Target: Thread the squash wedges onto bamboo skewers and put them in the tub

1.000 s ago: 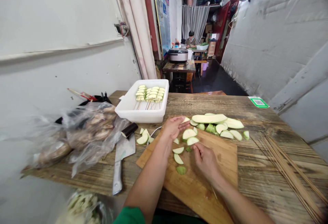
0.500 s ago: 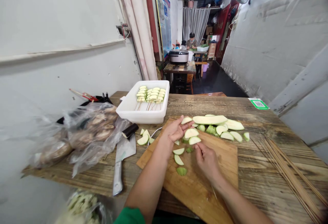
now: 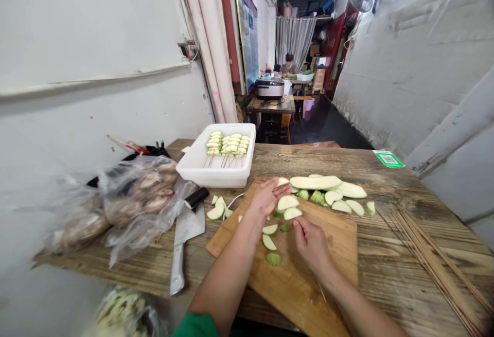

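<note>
My right hand (image 3: 312, 242) is closed on a thin wooden skewer (image 3: 321, 292), whose end sticks out below the wrist. At its fingertips are pale half-round zucchini slices (image 3: 287, 202), which seem to be threaded on the skewer. My left hand (image 3: 266, 198) has its fingers stretched out, touching or just in front of another zucchini slice (image 3: 283, 180) at the pile's left end; a firm grip does not show. Beneath both hands lies a wooden cutting board (image 3: 309, 301) with loose slices (image 3: 269, 242) and a green-skinned end piece (image 3: 274, 259).
Cut zucchini (image 3: 315, 182) is heaped behind the board. Loose skewers (image 3: 432, 260) lie at right. To the left are a cleaver (image 3: 178, 265), a dark cylindrical piece (image 3: 196, 197) and bagged mushrooms (image 3: 150, 188). A white tub (image 3: 212, 176) holds skewered slices. A person (image 3: 289, 64) sits far back.
The left fingers have shifted slightly and cover more of the slice at the pile's left end. The right hand and its skewer stay nearly in place.
</note>
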Demonstrator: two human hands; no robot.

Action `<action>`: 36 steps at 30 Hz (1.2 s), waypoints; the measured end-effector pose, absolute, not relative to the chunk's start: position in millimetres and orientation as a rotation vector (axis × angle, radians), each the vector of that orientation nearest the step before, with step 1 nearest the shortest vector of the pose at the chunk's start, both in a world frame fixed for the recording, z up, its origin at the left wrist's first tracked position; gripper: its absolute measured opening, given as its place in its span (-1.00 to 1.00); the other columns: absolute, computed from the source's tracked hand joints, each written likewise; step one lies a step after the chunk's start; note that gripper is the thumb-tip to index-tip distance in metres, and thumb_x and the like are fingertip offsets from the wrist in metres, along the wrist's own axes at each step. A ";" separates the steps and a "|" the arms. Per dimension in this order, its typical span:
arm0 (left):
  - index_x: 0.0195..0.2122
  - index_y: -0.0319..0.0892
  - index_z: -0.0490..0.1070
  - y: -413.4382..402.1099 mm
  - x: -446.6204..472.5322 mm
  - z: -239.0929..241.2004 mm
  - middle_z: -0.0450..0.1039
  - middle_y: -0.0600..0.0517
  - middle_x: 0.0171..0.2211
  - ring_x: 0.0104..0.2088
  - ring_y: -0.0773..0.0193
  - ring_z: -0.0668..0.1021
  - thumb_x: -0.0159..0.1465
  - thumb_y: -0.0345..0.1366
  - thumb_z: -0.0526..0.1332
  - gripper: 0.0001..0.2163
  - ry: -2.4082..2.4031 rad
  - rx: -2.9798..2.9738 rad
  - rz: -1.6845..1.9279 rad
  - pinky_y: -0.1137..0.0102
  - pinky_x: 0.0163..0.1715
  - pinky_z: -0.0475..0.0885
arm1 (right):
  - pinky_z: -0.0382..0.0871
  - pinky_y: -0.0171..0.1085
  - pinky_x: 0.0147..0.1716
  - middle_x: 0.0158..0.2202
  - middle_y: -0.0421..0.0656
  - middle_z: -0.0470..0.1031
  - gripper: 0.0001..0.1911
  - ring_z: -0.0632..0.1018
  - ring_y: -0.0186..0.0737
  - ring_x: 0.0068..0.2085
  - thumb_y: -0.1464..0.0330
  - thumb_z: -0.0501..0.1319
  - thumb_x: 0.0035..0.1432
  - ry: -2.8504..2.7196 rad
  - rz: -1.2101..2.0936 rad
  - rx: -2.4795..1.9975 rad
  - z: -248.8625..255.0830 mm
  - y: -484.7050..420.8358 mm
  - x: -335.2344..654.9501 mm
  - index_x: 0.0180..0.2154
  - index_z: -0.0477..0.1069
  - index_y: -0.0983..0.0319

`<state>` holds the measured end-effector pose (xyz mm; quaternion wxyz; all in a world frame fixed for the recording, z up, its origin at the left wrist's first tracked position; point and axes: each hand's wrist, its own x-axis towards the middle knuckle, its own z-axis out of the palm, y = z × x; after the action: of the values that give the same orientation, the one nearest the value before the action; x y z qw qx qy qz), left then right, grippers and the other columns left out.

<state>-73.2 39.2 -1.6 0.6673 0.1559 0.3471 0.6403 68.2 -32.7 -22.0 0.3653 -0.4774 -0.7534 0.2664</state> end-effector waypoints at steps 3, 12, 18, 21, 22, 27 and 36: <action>-0.42 -0.35 0.32 39.3 -72.8 -2.7 0.49 -0.19 -0.40 -0.29 0.12 0.55 0.14 -0.44 0.16 -0.94 0.789 0.351 1.432 0.22 -0.19 0.43 | 0.13 -0.41 -0.60 -0.59 -0.18 0.42 -0.72 0.37 -0.34 -0.62 0.36 -0.06 0.15 -1.935 0.693 -1.240 -22.4 -32.6 68.7 -0.42 0.38 0.28; -0.42 -0.35 0.33 39.8 -68.3 -6.4 0.49 -0.17 -0.40 -0.30 0.11 0.56 0.12 -0.46 0.17 -0.96 0.813 0.369 1.441 0.23 -0.24 0.45 | 0.12 -0.41 -0.59 -0.62 -0.19 0.41 -0.72 0.37 -0.34 -0.62 0.37 -0.06 0.14 -1.942 0.669 -1.264 -22.6 -32.0 69.3 -0.45 0.38 0.28; -0.41 -0.34 0.32 40.2 -68.4 -5.6 0.49 -0.19 -0.40 -0.28 0.10 0.55 0.12 -0.47 0.15 -0.97 0.819 0.339 1.425 0.23 -0.24 0.45 | 0.13 -0.40 -0.59 -0.63 -0.19 0.40 -0.71 0.36 -0.33 -0.63 0.36 -0.07 0.14 -1.941 0.687 -1.265 -25.0 -31.0 69.0 -0.45 0.38 0.28; -0.40 -0.34 0.33 40.7 -69.2 -6.6 0.49 -0.19 -0.39 -0.27 0.12 0.55 0.13 -0.45 0.15 -0.96 0.805 0.344 1.418 0.25 -0.21 0.44 | 0.16 -0.39 -0.57 -0.61 -0.17 0.42 -0.70 0.38 -0.31 -0.61 0.35 -0.07 0.15 -1.934 0.679 -1.263 -24.7 -30.6 69.2 -0.44 0.38 0.28; -0.40 -0.34 0.33 40.9 -69.2 -7.0 0.49 -0.19 -0.39 -0.28 0.13 0.55 0.13 -0.44 0.16 -0.95 0.798 0.349 1.423 0.26 -0.20 0.44 | 0.16 -0.39 -0.56 -0.59 -0.17 0.43 -0.70 0.39 -0.31 -0.60 0.35 -0.07 0.15 -1.930 0.676 -1.262 -24.3 -30.7 69.3 -0.43 0.38 0.28; -0.40 -0.33 0.33 41.1 -67.0 -9.4 0.49 -0.17 -0.39 -0.30 0.13 0.56 0.12 -0.41 0.18 -0.93 0.781 0.371 1.483 0.23 -0.18 0.42 | 0.15 -0.39 -0.57 -0.58 -0.16 0.44 -0.71 0.40 -0.31 -0.59 0.36 -0.07 0.15 -1.920 0.693 -1.257 -20.3 -32.4 69.5 -0.43 0.38 0.28; -0.39 -0.32 0.34 38.7 -66.5 -9.1 0.49 -0.15 -0.37 -0.27 0.12 0.55 0.10 -0.41 0.21 -0.91 0.765 0.407 1.456 0.24 -0.21 0.43 | 0.14 -0.39 -0.59 -0.62 -0.18 0.42 -0.71 0.38 -0.32 -0.62 0.36 -0.07 0.14 -1.926 0.667 -1.259 -19.3 -34.1 69.0 -0.45 0.38 0.28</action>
<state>-66.5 38.7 -9.1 0.6622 0.1800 0.3386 0.6438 69.0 -34.1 -19.3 0.3643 -0.4894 -0.7488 0.2592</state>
